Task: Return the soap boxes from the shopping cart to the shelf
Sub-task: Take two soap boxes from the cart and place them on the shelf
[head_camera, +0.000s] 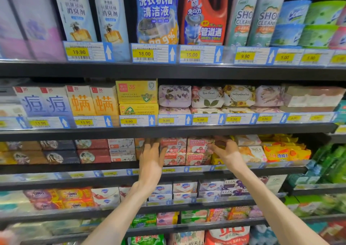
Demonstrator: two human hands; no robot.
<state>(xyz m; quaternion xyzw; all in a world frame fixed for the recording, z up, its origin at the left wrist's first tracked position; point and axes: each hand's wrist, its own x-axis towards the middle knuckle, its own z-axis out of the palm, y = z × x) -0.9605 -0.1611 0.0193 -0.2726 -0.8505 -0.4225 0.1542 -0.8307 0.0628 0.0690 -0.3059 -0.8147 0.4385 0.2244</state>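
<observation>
Pink Goat Soap boxes (187,151) stand stacked in two columns on the third shelf (112,168) from the top. My left hand (151,156) is at the left side of the stack, fingers straight and spread against the boxes. My right hand (226,151) is at the right side, fingers loosely bent and touching the edge of the right column. Neither hand plainly grips a box. The shopping cart is out of view.
White Goat Soap boxes (122,150) and red boxes (93,151) sit left of the stack. Yellow packs (286,153) lie to the right. The shelf above (168,130) overhangs my fingertips. Wrapped floral soaps (206,97) and more soap rows fill other shelves.
</observation>
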